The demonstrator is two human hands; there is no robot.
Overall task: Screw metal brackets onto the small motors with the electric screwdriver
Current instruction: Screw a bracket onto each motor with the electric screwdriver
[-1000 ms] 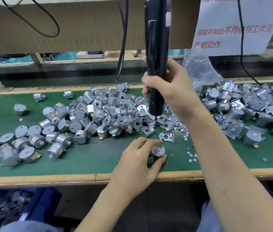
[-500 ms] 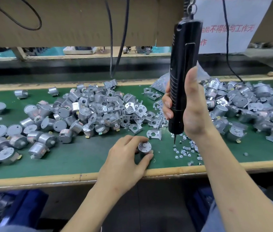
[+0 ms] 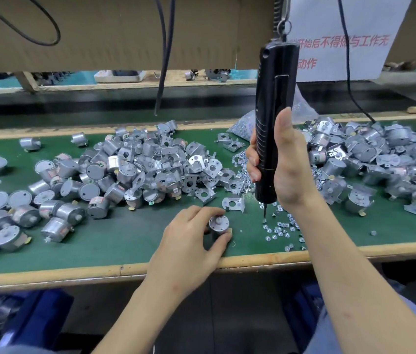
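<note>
Small motor (image 3: 218, 225) is pinched in the left hand (image 3: 189, 245) at the table's (image 3: 125, 241) front edge; loose screws (image 3: 279, 229) may be scattered if the electric screwdriver (image 3: 274, 118), gripped in the right hand (image 3: 290, 172), is misaimed.

Tabletop (image 3: 125, 238) is showing dark green with a tan wooden edge. Screwdriver (image 3: 274, 98) is showing black, ribbed lower down. Motor (image 3: 218, 223) and brackets (image 3: 233, 204) are showing silver-grey, screws (image 3: 278, 229) shiny silver. Sign (image 3: 368, 21) is showing white with red characters. Cardboard (image 3: 112, 29) is looking brown, cables (image 3: 165, 60) black, bin (image 3: 43, 310) blue.
</note>
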